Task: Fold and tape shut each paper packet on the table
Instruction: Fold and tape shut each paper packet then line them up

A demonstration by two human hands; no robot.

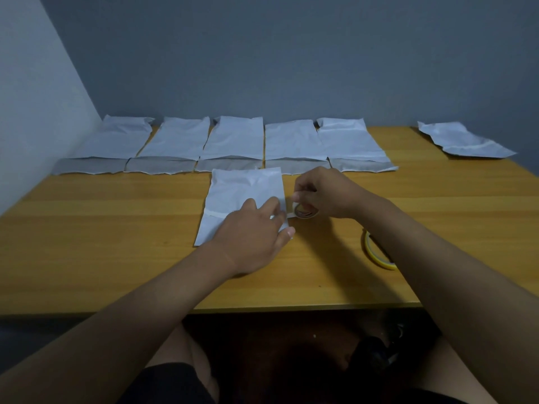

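A white paper packet [242, 191] lies flat in the middle of the wooden table [116, 243], with a strip of tape across its lower part. My left hand [253, 231] rests on the packet's lower right corner with fingers straight. My right hand [323, 193] grips a small tape roll [304, 212] just right of the packet, the tape running from the roll to the packet's edge.
Several white packets [233, 141] lie in a row along the back by the grey wall. Another packet [463, 141] lies apart at the back right. A yellow tape roll [376, 252] stands on edge beneath my right forearm.
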